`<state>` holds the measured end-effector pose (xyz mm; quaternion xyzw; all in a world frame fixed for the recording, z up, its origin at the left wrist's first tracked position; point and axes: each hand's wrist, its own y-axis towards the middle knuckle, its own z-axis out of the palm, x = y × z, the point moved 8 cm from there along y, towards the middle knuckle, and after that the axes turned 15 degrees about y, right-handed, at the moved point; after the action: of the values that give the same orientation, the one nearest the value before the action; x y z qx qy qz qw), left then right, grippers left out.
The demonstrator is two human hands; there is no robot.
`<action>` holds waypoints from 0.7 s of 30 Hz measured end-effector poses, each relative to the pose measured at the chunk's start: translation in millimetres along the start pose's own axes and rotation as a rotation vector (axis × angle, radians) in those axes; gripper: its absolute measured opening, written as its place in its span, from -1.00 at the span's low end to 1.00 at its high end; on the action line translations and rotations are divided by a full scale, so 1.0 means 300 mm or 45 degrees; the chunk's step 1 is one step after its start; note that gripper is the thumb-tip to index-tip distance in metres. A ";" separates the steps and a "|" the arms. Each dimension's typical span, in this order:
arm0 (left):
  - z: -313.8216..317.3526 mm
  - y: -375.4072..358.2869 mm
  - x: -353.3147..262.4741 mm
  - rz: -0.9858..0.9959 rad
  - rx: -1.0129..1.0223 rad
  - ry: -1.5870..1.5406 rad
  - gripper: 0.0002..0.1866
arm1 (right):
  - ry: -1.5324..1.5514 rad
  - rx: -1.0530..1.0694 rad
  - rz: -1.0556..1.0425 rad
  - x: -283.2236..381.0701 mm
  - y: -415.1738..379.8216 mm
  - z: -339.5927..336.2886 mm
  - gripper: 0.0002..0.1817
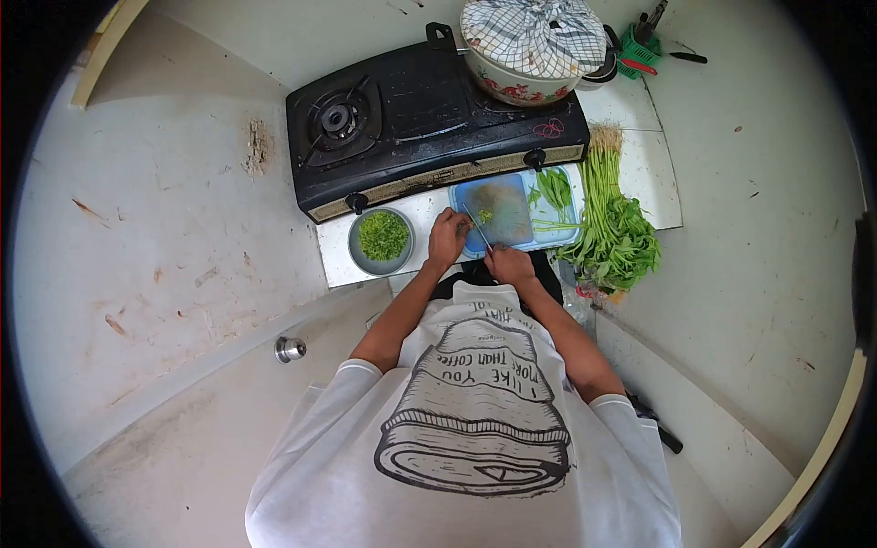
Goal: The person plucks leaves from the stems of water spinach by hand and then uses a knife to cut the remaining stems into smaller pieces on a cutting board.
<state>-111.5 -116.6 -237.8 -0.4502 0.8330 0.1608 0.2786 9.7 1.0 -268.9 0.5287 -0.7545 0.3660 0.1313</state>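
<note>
My right hand [510, 265] is wrapped round the handle of a knife [479, 228], its blade slanting up and left over a blue cutting board [510, 198]. Small chopped green bits [485, 216] lie on the board beside the blade. My left hand [448, 237] is at the board's left edge, close to the blade, its fingers curled together; what they hold, if anything, is too small to make out. Left of it stands a grey bowl [353, 252] of chopped greens [384, 236]. A few leafy stems [554, 190] lie in the light blue tray [574, 219] at the board's right.
A black gas stove [429, 151] stands just behind the board, carrying a floral pot [521, 89] under a checked cloth [539, 41]. A big bunch of rooted leafy greens [607, 215] lies right of the tray. Behind it, a green basket [635, 50] holds utensils.
</note>
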 end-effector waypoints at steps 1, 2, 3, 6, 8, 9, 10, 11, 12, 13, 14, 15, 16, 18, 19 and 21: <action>0.006 -0.001 0.002 -0.003 0.010 -0.012 -0.92 | 0.007 0.007 0.010 -0.004 -0.006 0.000 -0.48; 0.009 -0.003 0.000 0.012 0.014 -0.027 -0.91 | 0.001 0.009 0.006 -0.004 -0.008 0.001 -0.49; 0.014 -0.003 0.002 0.027 0.016 -0.041 -0.90 | -0.005 0.010 0.001 0.003 -0.007 -0.005 -0.49; 0.017 -0.008 0.004 0.098 0.019 -0.058 -0.86 | 0.012 -0.005 -0.020 0.017 -0.001 -0.018 -0.48; 0.017 -0.018 0.008 0.126 0.026 -0.056 -0.85 | 0.020 -0.023 -0.031 0.016 -0.004 -0.016 -0.46; 0.018 -0.019 0.011 0.126 0.030 -0.054 -0.84 | 0.014 -0.035 -0.037 0.014 -0.003 -0.017 -0.46; 0.020 -0.018 0.013 0.125 0.032 -0.053 -0.84 | 0.007 -0.047 -0.043 0.012 -0.003 -0.018 -0.46; 0.023 -0.018 0.014 0.128 0.041 -0.048 -0.84 | 0.005 -0.053 -0.038 0.009 -0.002 -0.015 -0.46; 0.022 -0.017 0.014 0.130 0.051 -0.044 -0.84 | 0.004 -0.059 -0.033 0.009 -0.002 -0.015 -0.46; 0.022 -0.017 0.012 0.132 0.060 -0.040 -0.84 | 0.002 -0.065 -0.029 0.009 -0.004 -0.015 -0.46; 0.022 -0.016 0.013 0.119 0.067 -0.037 -0.84 | 0.010 -0.068 -0.030 0.008 -0.006 -0.016 -0.46; 0.022 -0.015 0.012 0.108 0.075 -0.034 -0.85 | 0.018 -0.072 -0.030 0.004 -0.008 -0.017 -0.46; 0.022 -0.011 0.011 0.099 0.083 -0.031 -0.85 | 0.027 -0.079 -0.031 0.001 -0.008 -0.020 -0.47; 0.019 -0.010 0.009 0.085 0.090 -0.026 -0.85 | 0.032 -0.078 -0.052 -0.002 -0.009 -0.019 -0.47; 0.016 -0.008 0.007 0.078 0.092 -0.023 -0.85 | 0.034 -0.077 -0.064 -0.003 -0.008 -0.019 -0.48; 0.012 -0.005 0.001 0.085 0.099 -0.037 -0.86 | 0.025 -0.044 -0.072 -0.005 -0.008 -0.011 -0.48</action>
<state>-109.2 -115.9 -240.9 -0.4086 0.8490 0.1442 0.3025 11.8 3.9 -266.6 0.5438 -0.7442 0.3542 0.1582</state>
